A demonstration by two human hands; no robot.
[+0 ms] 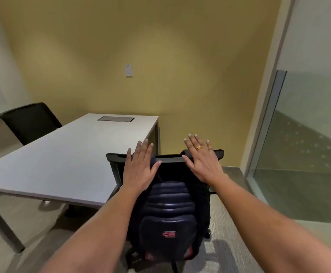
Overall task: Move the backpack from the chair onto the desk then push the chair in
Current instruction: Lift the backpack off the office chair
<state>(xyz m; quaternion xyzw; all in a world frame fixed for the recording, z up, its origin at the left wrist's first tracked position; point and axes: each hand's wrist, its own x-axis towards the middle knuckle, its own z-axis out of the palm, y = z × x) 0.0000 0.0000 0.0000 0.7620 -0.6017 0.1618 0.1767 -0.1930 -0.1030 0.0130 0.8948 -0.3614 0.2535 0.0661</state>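
Task not started in substance. The backpack (168, 211) sits on the chair (117, 162), leaning against the backrest, front pocket toward the camera. The desk (72, 154) stands just left of the chair, top bare apart from a flush panel at the far end; a second chair (30, 123) is at its far side. Left hand (141, 168) and right hand (202, 160) are both extended over the top of the pack and backrest, fingers spread flat, gripping nothing; whether the palms touch the pack cannot be told. Remaining, by my judgement: seize the pack, lift it across onto the desk, then push the chair in. The chair stands clear of the desk edge.
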